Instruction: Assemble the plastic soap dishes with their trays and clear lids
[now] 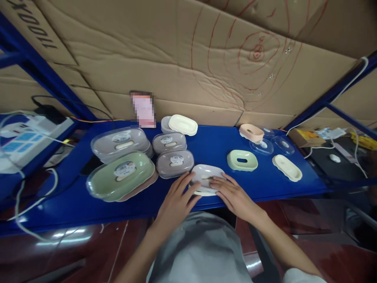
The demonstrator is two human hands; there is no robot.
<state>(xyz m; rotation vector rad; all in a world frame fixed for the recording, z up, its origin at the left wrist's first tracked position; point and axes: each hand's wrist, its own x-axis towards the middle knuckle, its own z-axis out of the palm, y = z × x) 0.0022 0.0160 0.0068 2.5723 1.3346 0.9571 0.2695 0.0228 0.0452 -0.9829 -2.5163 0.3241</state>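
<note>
Pale grey, the dish (207, 171) sits over a cream tray (205, 193) near the worktop's (212, 141) front edge, our left hand (177, 194) and right hand (238, 195) clasping its opposite ends, where we do well to hold level and press evenly.

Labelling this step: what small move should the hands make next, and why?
Probably nudge the pale grey dish square over the cream piece beneath: cream shows along its near edge, and the left hand is at its left end while the right hand reaches over its right side.
</note>
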